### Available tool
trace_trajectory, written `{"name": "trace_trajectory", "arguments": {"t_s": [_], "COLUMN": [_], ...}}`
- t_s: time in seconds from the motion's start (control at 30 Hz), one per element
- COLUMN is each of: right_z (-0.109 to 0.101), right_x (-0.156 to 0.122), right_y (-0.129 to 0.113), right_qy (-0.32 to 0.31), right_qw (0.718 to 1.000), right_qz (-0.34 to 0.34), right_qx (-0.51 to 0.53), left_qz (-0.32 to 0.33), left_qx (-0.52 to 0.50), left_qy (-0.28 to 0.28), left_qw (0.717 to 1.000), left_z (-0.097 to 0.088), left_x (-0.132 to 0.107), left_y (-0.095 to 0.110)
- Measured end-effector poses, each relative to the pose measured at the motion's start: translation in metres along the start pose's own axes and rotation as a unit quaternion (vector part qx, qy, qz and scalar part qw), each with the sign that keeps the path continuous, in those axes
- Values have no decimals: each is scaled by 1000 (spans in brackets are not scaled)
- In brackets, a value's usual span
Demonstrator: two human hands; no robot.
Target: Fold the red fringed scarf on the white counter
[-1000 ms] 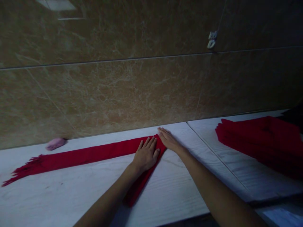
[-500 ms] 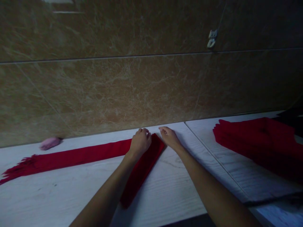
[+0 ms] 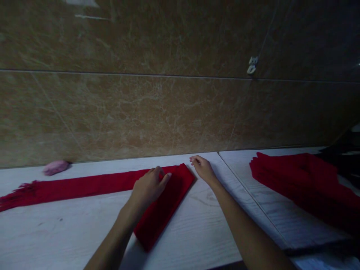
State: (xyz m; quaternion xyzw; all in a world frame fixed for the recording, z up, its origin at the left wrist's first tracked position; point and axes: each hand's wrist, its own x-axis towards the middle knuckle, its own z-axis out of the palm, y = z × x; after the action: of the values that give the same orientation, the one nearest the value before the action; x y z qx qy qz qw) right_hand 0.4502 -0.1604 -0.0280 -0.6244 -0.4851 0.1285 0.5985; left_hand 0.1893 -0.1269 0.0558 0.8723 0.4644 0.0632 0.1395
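A red fringed scarf lies across the white wood-grain table. Its right part folds back at an angle toward me into a wide band. My left hand rests over the scarf left of the fold, thumb spread away from bent fingers, with no cloth visibly gripped. Just right of the fold's top corner, my right hand has its fingers curled in toward the thumb. It is apart from the cloth and nothing shows in it.
A pink lump, perhaps cloth, sits at the wall on the left. More red fabric is heaped at the right. A brown marble-patterned tiled wall backs the table. A small white fitting is on the wall.
My left hand has moved left and toward me along the scarf, its thumb now spread. The folded band looks wider and flatter. My right hand stays by the corner, slightly more curled.
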Motion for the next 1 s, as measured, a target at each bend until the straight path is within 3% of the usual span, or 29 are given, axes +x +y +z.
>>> {"name": "trace_trajectory", "arguments": {"t_s": [0.1, 0.17, 0.23, 0.33, 0.4, 0.43, 0.5, 0.57, 0.6, 0.67, 0.73, 0.83, 1.0], "right_z": [0, 3, 6, 7, 4, 2, 1, 5, 9, 22, 36, 52, 63], "right_x": [0, 2, 4, -7, -27, -42, -80, -118, -134, -154, -152, -121, -67], "right_y": [-6, -12, -21, -37, -47, -51, -61, -73, -80, -96, -109, -115, -91], "right_qy": [25, 47, 68, 99, 116, 124, 137, 143, 137, 92, 34, -3, 33], "right_qw": [998, 993, 983, 953, 926, 913, 888, 846, 793, 688, 632, 618, 678], "right_qz": [16, 36, 64, 117, 150, 162, 181, 216, 257, 328, 367, 361, 298], "right_qx": [57, 105, 161, 260, 326, 354, 401, 466, 536, 641, 681, 699, 671], "left_qz": [-48, -89, -93, -50, -22, -15, -22, -28, -35, -22, -9, 2, -2], "left_qx": [42, 71, 68, -32, -185, -277, -456, -562, -590, -602, -604, -602, -592], "left_qy": [-61, -115, -112, -63, -36, -25, -12, -10, -4, -8, -18, -29, -19], "left_qw": [996, 987, 987, 996, 982, 960, 890, 826, 807, 798, 797, 798, 806], "left_z": [-7, -1, 11, 29, 30, 27, 11, -13, -26, -50, -68, -83, -90], "left_x": [-55, -83, -97, -92, -77, -68, -50, -30, -20, -2, 13, 23, 15], "left_y": [-34, -53, -64, -63, -53, -44, -21, 7, 22, 50, 73, 94, 97]}}
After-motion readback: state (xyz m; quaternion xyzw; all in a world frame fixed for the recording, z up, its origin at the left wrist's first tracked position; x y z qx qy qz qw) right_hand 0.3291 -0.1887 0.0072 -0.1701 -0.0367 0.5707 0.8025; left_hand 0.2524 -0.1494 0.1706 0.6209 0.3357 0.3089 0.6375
